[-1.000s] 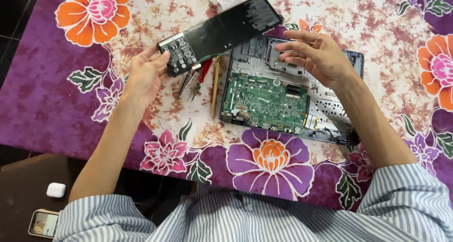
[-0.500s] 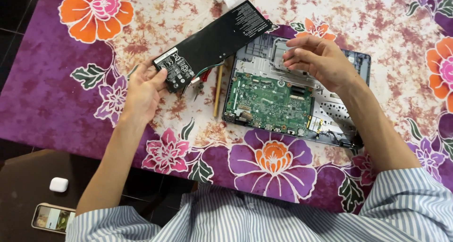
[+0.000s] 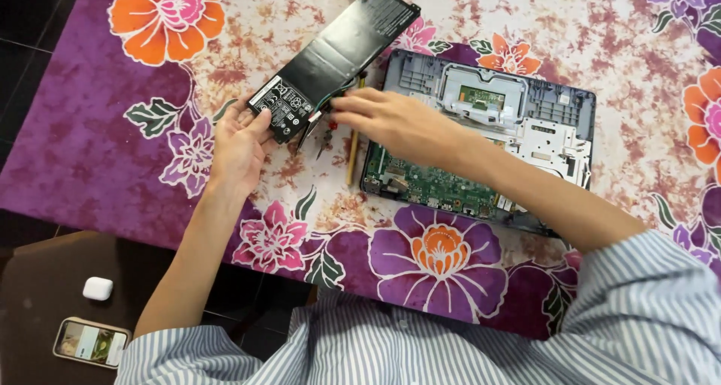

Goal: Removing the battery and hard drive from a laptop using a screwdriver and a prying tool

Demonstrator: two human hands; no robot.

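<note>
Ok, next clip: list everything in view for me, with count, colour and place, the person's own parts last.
battery pack: 1, black, long and flat, lying slantwise at top centre
opened laptop base: 1, grey shell with a green circuit board, right of centre
hand tools: a few, one with a yellowish shaft, between battery pack and laptop base; exact count unclear
tablecloth: 1, purple and cream with orange and pink flowers, over the table
phone: 1, screen lit, bottom left on a dark surface
earbud case: 1, white, above the phone
left hand: holds the battery pack's near end
right hand: fingers at the battery pack's wires
</note>
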